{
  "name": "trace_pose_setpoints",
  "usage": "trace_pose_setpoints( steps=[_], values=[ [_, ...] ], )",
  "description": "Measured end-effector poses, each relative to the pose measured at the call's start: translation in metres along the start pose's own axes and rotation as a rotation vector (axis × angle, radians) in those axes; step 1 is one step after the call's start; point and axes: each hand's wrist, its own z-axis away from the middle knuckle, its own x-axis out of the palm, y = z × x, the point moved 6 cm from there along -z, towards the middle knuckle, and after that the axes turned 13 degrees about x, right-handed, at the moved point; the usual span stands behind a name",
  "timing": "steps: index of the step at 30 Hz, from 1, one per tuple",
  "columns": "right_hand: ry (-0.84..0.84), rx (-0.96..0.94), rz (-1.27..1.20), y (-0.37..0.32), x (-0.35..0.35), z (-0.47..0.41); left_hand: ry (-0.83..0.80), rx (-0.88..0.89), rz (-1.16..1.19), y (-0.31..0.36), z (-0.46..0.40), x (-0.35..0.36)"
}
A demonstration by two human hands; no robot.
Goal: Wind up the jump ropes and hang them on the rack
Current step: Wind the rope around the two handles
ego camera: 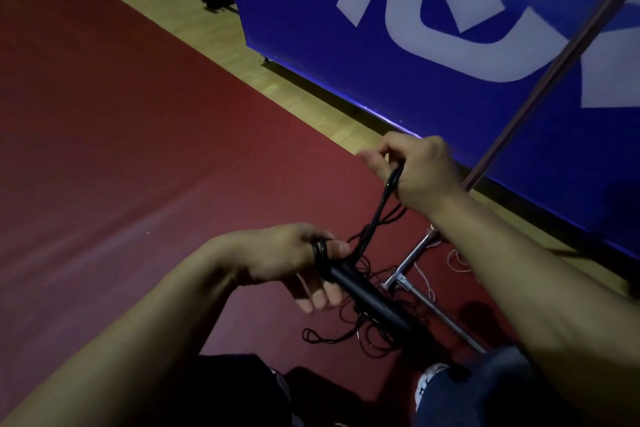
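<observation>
My left hand point(294, 253) grips the black handle point(367, 298) of the jump rope point(375, 215), thin coils looped round my thumb. The cord looks light, limp and prone to tangling; slack loops lie on the red floor point(138, 149) by the rack's metal base point(412, 270). My right hand point(415, 170) pinches the strands, raised. I judge the handle the firmest hold.
</observation>
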Motion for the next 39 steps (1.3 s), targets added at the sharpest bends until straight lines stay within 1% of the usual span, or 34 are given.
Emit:
trace_pose_setpoints(
  steps=[2,4,5,7,8,9,10,11,13,15,16,18,19,20,21,22,23,24,25,26,28,29,30,31,32,34,35,37,38,39],
  values=[
    [0.011,-0.061,0.119,-0.006,-0.001,-0.002,0.167,-0.034,-0.172,-0.011,-0.004,-0.017],
    [-0.020,-0.161,0.225,-0.020,-0.001,-0.002,0.401,-0.042,-0.322,-0.017,-0.008,-0.038],
    [-0.039,-0.221,0.254,-0.030,0.001,0.002,0.531,-0.032,-0.349,-0.018,-0.009,-0.049],
    [-0.078,-0.330,0.284,-0.053,0.008,0.016,0.787,0.010,-0.275,-0.016,-0.007,-0.067],
    [-0.104,-0.345,0.298,-0.063,0.013,0.024,0.903,0.046,-0.186,-0.014,-0.004,-0.074],
    [-0.141,-0.316,0.320,-0.069,0.021,0.034,1.009,0.096,-0.084,-0.012,0.000,-0.080],
    [-0.199,-0.255,0.347,-0.072,0.030,0.044,1.106,0.154,0.010,-0.010,0.005,-0.085],
    [-0.289,-0.155,0.349,-0.072,0.040,0.053,1.187,0.209,0.078,-0.009,0.011,-0.091],
    [-0.507,0.100,0.196,-0.058,0.061,0.071,1.295,0.300,0.163,-0.007,0.020,-0.100],
    [-0.655,0.298,0.073,-0.042,0.083,0.080,1.340,0.391,0.264,-0.006,0.025,-0.105],
    [-0.761,0.412,0.020,-0.034,0.093,0.083,1.345,0.438,0.328,-0.004,0.026,-0.106],
    [-0.986,0.748,-0.189,-0.019,0.111,0.094,1.330,0.528,0.425,0.003,0.027,-0.105],
    [-1.053,0.918,-0.312,-0.015,0.116,0.099,1.324,0.557,0.439,0.006,0.027,-0.105],
    [-1.052,1.034,-0.418,-0.010,0.120,0.099,1.324,0.576,0.439,0.009,0.027,-0.104],
    [-0.985,1.100,-0.482,-0.006,0.120,0.093,1.332,0.581,0.436,0.011,0.028,-0.105],
    [-0.872,1.129,-0.508,0.001,0.118,0.082,1.350,0.573,0.437,0.010,0.029,-0.106],
    [-0.737,1.123,-0.506,0.006,0.110,0.067,1.374,0.553,0.447,0.008,0.031,-0.109],
    [-0.601,1.076,-0.471,0.010,0.099,0.050,1.401,0.527,0.466,0.004,0.033,-0.112],
    [-0.477,0.991,-0.395,0.010,0.082,0.034,1.424,0.497,0.489,0.000,0.035,-0.116],
    [-0.363,0.865,-0.282,0.007,0.062,0.018,1.440,0.469,0.505,-0.003,0.037,-0.120],
    [-0.160,0.543,-0.084,-0.016,0.020,0.002,1.444,0.426,0.495,-0.006,0.038,-0.124],
    [-0.084,0.377,-0.046,-0.033,0.002,0.004,1.441,0.416,0.481,-0.006,0.038,-0.124],
    [-0.042,0.228,-0.035,-0.052,-0.012,0.012,1.440,0.420,0.477,-0.004,0.037,-0.123],
    [-0.043,0.117,-0.045,-0.072,-0.022,0.024,1.442,0.428,0.482,-0.001,0.037,-0.122],
    [-0.080,0.060,-0.062,-0.084,-0.024,0.036,1.447,0.435,0.485,0.001,0.037,-0.123],
    [-0.198,0.059,-0.083,-0.087,-0.010,0.053,1.467,0.450,0.500,0.004,0.041,-0.127],
    [-0.246,0.079,-0.030,-0.082,0.003,0.060,1.476,0.471,0.518,0.005,0.043,-0.129],
    [-0.383,0.121,0.222,-0.061,0.038,0.069,1.462,0.523,0.522,0.009,0.045,-0.130],
    [-0.468,0.150,0.355,-0.049,0.054,0.072,1.431,0.539,0.494,0.012,0.043,-0.127],
    [-0.560,0.206,0.433,-0.038,0.067,0.074,1.386,0.545,0.459,0.015,0.040,-0.121]
  ],
)
